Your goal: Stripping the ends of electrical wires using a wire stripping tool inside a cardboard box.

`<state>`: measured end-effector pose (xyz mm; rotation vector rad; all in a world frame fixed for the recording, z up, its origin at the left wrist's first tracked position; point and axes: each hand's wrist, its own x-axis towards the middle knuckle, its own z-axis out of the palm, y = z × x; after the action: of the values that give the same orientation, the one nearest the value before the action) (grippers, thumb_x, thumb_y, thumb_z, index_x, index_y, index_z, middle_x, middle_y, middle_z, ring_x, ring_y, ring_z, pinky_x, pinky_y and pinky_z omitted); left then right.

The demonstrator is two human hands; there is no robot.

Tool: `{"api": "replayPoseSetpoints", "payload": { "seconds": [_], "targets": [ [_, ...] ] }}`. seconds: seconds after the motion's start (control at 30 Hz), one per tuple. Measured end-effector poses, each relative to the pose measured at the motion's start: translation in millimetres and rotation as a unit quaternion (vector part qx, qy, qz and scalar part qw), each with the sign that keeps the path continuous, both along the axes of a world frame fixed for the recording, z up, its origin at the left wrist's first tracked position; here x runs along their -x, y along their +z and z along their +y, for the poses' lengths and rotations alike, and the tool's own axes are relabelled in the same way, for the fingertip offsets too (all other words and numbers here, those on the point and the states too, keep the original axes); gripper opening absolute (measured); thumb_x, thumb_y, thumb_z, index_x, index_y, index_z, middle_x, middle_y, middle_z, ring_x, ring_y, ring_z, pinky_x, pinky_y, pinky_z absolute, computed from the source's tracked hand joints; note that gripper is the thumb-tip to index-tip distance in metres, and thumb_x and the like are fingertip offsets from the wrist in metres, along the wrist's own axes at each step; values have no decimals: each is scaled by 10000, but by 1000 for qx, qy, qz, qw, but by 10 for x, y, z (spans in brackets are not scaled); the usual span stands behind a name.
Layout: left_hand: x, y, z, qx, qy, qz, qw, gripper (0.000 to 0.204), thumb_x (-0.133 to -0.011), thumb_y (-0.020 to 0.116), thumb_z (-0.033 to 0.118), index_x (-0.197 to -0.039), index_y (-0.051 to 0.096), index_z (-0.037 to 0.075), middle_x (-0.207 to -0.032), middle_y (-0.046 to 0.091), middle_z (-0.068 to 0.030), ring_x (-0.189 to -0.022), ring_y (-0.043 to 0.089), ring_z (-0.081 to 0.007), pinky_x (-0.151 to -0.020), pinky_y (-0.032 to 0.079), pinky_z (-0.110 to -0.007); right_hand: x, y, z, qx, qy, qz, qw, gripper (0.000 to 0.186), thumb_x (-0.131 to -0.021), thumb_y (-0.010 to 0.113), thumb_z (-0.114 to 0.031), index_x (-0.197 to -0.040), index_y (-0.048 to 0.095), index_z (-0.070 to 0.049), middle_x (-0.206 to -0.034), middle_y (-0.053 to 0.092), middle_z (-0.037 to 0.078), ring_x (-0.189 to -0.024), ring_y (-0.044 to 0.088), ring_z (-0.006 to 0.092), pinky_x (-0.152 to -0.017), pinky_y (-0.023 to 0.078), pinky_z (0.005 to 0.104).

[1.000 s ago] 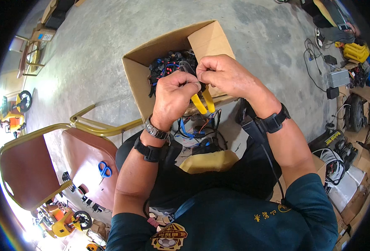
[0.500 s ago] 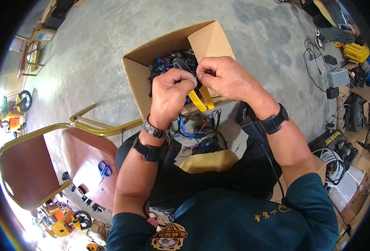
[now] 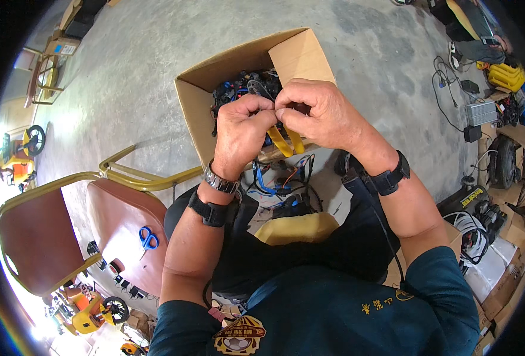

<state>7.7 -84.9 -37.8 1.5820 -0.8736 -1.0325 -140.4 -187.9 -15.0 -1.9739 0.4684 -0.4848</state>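
Note:
My left hand (image 3: 241, 127) and my right hand (image 3: 318, 115) are pinched together over an open cardboard box (image 3: 194, 118). Their fingertips meet; what they grip is hidden and too small to name. A tool with yellow handles (image 3: 279, 142), apparently pliers or cutters, sits just beneath my fingers, its head partly covered. Dark electronic parts with blue and red bits (image 3: 238, 83) fill the box. Below the box, blue and black wires (image 3: 265, 184) hang above a yellow padded surface (image 3: 295, 230) between my legs.
At left stands a brown chair (image 3: 43, 237), with blue scissors (image 3: 148, 238) on a brown seat beside it. Yellow scooters (image 3: 19, 163) are at the far left. Cables, a metal case (image 3: 480, 113), a tyre (image 3: 501, 163) and cardboard line the right. Another person's leg (image 3: 476, 52) shows at upper right.
My fingertips have come closer together, my right hand shifting slightly left. The yellow handles beneath them have moved a little upward.

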Motion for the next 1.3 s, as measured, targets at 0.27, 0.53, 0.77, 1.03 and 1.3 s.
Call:
{"api": "replayPoseSetpoints", "payload": {
  "seconds": [0.27, 0.53, 0.77, 1.03, 1.3],
  "targets": [
    [37, 53, 20, -27, -7, 8, 1000, 72, -741, 681, 34, -796, 688, -11, -734, 626, -37, -680, 553, -86, -620, 447, -237, 24, -114, -136, -117, -34, 131, 984, 72, -852, 603, -66, -843, 623, 3, -733, 606, 3, -701, 540, 60, -639, 455, 237],
    [36, 30, 8, -24, -11, 9, 1000, 74, -747, 678, 40, -798, 689, -12, -720, 625, -32, -671, 547, -75, -610, 443, -232, 18, -109, -103, -173, -36, 44, 983, 114, -830, 622, -106, -872, 638, -1, -732, 640, 80, -685, 586, 136, -650, 476, 283],
    [28, 66, -4, -35, -2, -1, 999, 69, -745, 679, 41, -793, 689, -9, -723, 623, -26, -671, 543, -70, -608, 442, -229, 33, -40, -51, -106, -32, 42, 993, 105, -832, 622, -109, -869, 638, -13, -732, 637, 76, -682, 585, 138, -649, 475, 282],
    [25, 68, 2, -49, 6, 34, 998, 68, -747, 671, 38, -791, 688, -12, -736, 629, -35, -688, 557, -83, -626, 449, -236, 37, -55, -67, -125, -33, 81, 988, 85, -835, 622, -81, -868, 634, -4, -731, 630, 57, -685, 576, 128, -647, 471, 273],
    [28, 49, 0, -33, 6, -9, 999, 73, -739, 659, 32, -788, 689, -13, -740, 635, -42, -678, 562, -87, -615, 455, -238, 22, -71, -42, -105, -45, 81, 990, 114, -796, 637, -117, -840, 635, -12, -720, 656, 122, -669, 630, 240, -645, 492, 325]
  ]
}}
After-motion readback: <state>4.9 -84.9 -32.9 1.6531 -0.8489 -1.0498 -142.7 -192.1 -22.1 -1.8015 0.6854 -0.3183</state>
